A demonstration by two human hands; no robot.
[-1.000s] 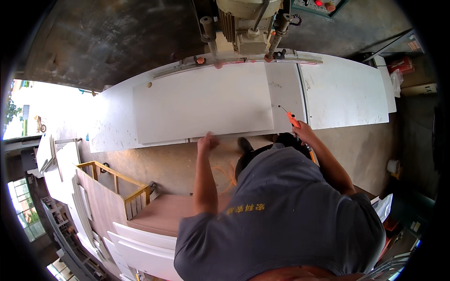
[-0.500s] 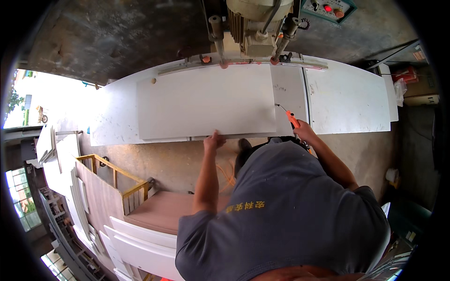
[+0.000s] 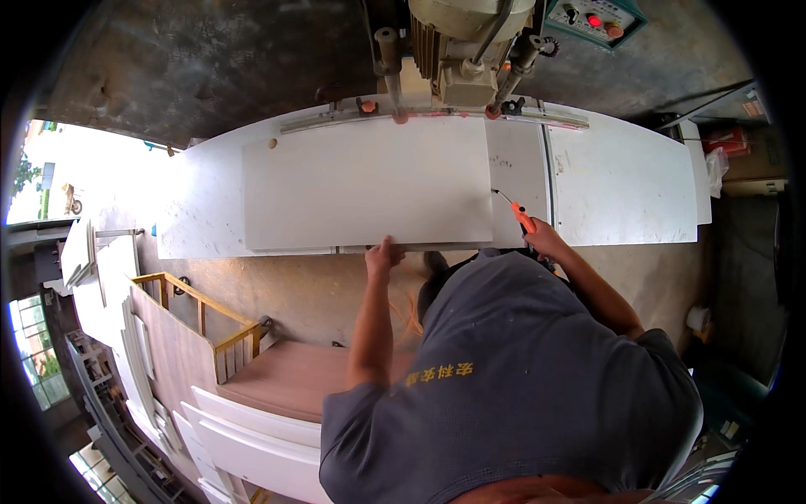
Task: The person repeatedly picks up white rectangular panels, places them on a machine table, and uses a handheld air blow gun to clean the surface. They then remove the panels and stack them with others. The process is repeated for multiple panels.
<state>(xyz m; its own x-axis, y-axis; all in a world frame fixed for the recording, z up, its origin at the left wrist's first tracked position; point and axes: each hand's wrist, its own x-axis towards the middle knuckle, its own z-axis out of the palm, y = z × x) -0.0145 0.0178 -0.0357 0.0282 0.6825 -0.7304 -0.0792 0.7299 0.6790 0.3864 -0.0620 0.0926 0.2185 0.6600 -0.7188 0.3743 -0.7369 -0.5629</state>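
Observation:
A white rectangular panel point(image 3: 369, 181) lies flat on the long white worktable point(image 3: 625, 189), under the machine. My left hand point(image 3: 384, 254) is closed on the panel's near edge, its thumb on top and the other fingers mostly hidden below. In my right hand point(image 3: 546, 239) is an orange air blow gun point(image 3: 522, 217) with a thin bent nozzle. The nozzle tip is beside the panel's right edge, over the grey strip of the table; I cannot tell whether it touches the panel.
A machine with a motor point(image 3: 466, 50) and two upright posts stands beyond the panel. Its control box point(image 3: 592, 18) shows a lit red light. A metal rail point(image 3: 336, 123) runs along the back. Behind on the left are a yellow-framed cart point(image 3: 201, 302) and stacked white panels point(image 3: 260, 437).
Both hands keep their holds, and the panel stays in place on the table. The view has shifted slightly; the blow gun's tip remains by the panel's right edge.

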